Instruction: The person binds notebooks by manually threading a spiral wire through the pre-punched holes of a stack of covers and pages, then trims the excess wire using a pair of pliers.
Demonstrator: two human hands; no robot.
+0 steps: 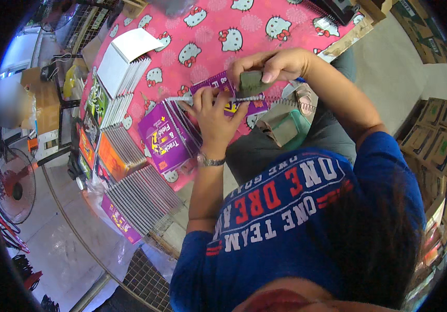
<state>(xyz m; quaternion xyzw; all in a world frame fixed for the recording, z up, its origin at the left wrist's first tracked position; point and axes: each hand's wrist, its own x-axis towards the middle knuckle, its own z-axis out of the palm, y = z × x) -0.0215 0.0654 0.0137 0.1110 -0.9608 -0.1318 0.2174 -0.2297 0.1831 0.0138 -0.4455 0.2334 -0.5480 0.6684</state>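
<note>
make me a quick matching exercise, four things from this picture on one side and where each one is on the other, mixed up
Things:
1. left hand
2. right hand
3. wristwatch
4. white booklets

Places:
A. stacked at the left end of the pink cloth
B. pinching a small dark pad over the wire spiral
C. on the wrist of the left arm
D. pressing down on the purple notebook

Pairs: 1-D, 2-B, 3-C, 4-A

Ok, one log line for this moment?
left hand: pressing purple notebook flat | right hand: holding grey tool on spiral wire | notebook stacks alongside
</note>
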